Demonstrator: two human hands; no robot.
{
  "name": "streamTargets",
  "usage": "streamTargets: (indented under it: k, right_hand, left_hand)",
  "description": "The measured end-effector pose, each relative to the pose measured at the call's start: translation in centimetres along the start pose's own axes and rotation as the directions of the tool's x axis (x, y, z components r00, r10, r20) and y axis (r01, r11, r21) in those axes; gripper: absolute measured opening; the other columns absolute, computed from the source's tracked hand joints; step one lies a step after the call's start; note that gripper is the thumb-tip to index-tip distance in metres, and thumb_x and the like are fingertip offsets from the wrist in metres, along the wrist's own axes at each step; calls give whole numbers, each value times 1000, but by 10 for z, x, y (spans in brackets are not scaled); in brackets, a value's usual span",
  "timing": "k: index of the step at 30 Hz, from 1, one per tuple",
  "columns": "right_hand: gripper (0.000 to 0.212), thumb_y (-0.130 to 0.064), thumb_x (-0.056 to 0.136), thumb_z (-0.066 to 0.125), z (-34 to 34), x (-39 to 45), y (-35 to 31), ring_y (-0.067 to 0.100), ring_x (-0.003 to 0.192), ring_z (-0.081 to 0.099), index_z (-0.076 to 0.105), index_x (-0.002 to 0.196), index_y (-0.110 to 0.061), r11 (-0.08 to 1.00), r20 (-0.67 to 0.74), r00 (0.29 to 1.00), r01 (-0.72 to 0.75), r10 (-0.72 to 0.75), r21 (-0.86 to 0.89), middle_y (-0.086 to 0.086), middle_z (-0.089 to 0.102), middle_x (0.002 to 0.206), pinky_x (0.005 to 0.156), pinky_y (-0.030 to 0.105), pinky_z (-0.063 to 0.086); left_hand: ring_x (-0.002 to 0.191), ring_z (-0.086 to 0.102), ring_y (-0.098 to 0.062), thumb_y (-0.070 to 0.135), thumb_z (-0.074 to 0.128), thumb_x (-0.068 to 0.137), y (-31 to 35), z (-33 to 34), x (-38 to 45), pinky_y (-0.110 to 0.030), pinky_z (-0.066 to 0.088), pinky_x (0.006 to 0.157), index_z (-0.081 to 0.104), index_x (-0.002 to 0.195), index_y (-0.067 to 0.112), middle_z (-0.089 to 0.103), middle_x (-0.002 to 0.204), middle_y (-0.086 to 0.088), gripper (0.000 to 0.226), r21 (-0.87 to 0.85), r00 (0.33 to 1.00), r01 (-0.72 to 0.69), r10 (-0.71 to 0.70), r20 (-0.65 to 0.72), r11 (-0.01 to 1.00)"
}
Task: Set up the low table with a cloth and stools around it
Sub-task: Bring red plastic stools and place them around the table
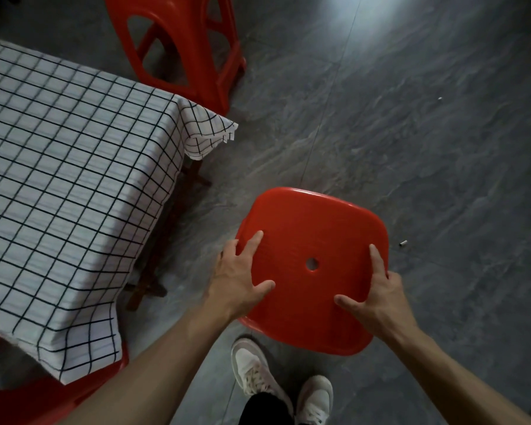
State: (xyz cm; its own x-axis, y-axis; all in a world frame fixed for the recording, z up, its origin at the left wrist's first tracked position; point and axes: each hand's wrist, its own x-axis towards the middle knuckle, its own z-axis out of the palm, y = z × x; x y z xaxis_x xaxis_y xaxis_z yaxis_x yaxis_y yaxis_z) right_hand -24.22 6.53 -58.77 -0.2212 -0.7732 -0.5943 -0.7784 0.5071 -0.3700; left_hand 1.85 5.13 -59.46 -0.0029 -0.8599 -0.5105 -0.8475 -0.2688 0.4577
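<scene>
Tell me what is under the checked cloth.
The checked cloth covers the whole tabletop, so the top itself is hidden. Below its hanging edge, only dark wooden table legs show. At the near corner, part of a red stool shows beneath it.

1. Both hands, left hand point(239, 277) and right hand point(377, 297), gripped the red stool point(313, 240) by its seat edges.
2. The checked cloth point(68, 179) covered the low table beside it.
3. Another stool point(178, 47) stood at the table's far corner.

A checked cloth point(68, 167) covers the low table point(147, 283), which stands on the grey floor point(411, 133) among red stools point(178, 47).
</scene>
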Motion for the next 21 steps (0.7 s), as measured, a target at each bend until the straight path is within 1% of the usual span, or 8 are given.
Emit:
streamTargets:
  k: [3,5,9,11,13,16,18,21]
  right_hand:
    - [126,-43,69,85,1,2,-2,41,129,42,-11,150,-46,1000,16,999,-29,29,-8,20,27,142,104,59,42]
    - [125,-41,70,85,3,1,-4,42,130,40,-10,151,-43,1000,-7,1000,-16,16,5,21,24,145,105,60,40]
    - [112,-39,75,80,-4,-19,-11,43,133,34,1,154,-32,1000,-57,998,29,-29,-6,22,22,148,110,53,36]
    - [106,-41,76,78,-20,-42,-25,43,135,33,8,155,-30,993,-69,990,122,-122,-3,23,20,151,112,50,35]
    - [99,-41,78,76,-44,-71,-38,41,137,32,16,155,-28,974,-44,973,225,-226,-40,23,20,153,113,48,34]
    - [88,-41,80,75,-84,-126,-53,37,138,32,27,153,-25,921,12,924,381,-382,-84,21,28,152,114,44,33]
    - [82,-43,81,73,-112,-165,-61,35,136,33,33,150,-25,887,30,891,453,-452,-95,18,33,150,113,45,34]
    - [79,-44,81,72,-155,-220,-76,34,134,35,35,149,-26,846,14,851,523,-524,-102,16,37,147,110,49,37]
  left_hand:
    - [142,30,-29,51,73,79,2,-4,-2,-48,37,113,7,152,49,22,156,-9,98,-52,1000,6,-4,31,999]
    - [142,31,-28,48,72,82,2,-8,-7,-48,37,112,3,152,49,21,157,-8,98,-82,1000,2,-2,2,997]
    - [144,28,-29,47,69,85,-3,-29,-38,-46,31,116,7,154,44,20,159,-12,93,-46,998,45,-47,-43,998]
    - [145,26,-30,49,68,85,1,-53,-63,-44,28,118,12,155,42,19,160,-12,90,-14,996,71,-71,-62,997]
    - [145,26,-30,50,67,85,6,-79,-93,-42,28,118,20,155,36,20,160,-14,85,37,994,82,-79,-76,996]
    - [145,26,-29,52,64,87,24,-119,-147,-43,28,117,28,153,30,21,160,-11,79,47,989,82,-76,-124,995]
    - [144,27,-27,53,63,87,41,-145,-186,-43,29,117,34,151,28,25,158,-9,75,30,983,65,-58,-174,997]
    - [140,34,-22,50,63,88,63,-179,-249,-40,32,115,42,147,22,38,151,-7,68,1,959,20,-19,-284,1000]
